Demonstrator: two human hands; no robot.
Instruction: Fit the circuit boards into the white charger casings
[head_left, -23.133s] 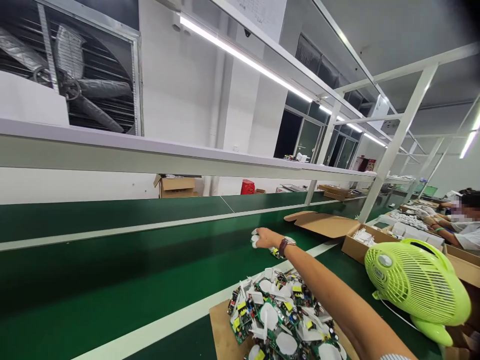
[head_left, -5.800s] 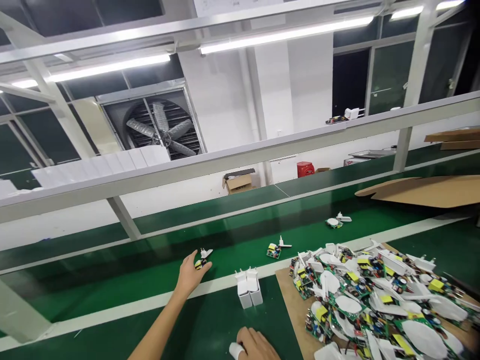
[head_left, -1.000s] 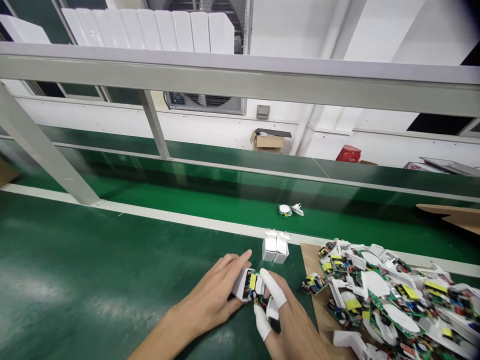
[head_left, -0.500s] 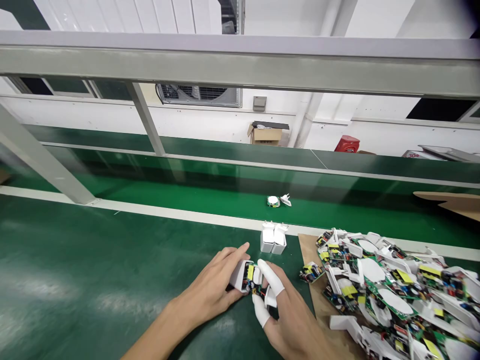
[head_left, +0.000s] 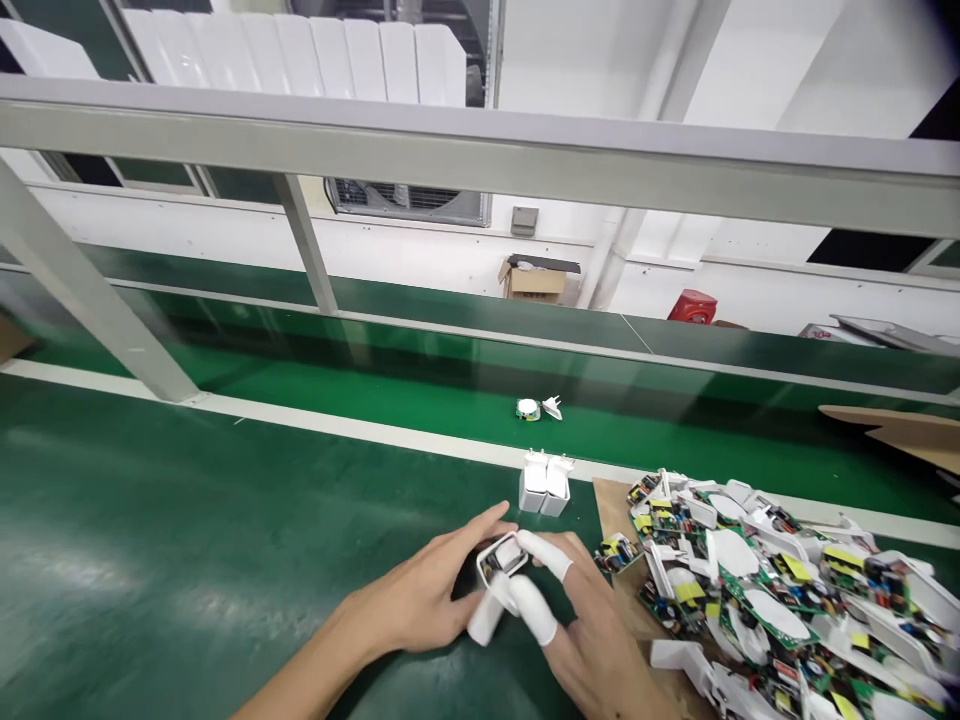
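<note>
A white charger housing (head_left: 491,548) stands between my hands, its open top facing me, with a circuit board (head_left: 510,553) down inside it. My left hand (head_left: 427,592) is closed around the housing's left side, thumb in front and fingers behind. White finger cots cover the thumb and index finger of my right hand (head_left: 589,610). The index finger rests at the housing's right rim, while the thumb presses on a white plug cover (head_left: 487,614) that hangs tilted in front of the housing. Some of the cover is hidden by the thumb.
Two white chargers (head_left: 544,487) stand upright just beyond my hands. On the right, a heap of circuit boards with white covers (head_left: 780,590) lies on cardboard (head_left: 611,500). Another board (head_left: 528,409) and a plug cover (head_left: 553,408) lie on the green belt (head_left: 420,415).
The circuit board has gone from partly outside the housing to inside it. The housing has turned more upright, and the plug cover has swung to its front.
</note>
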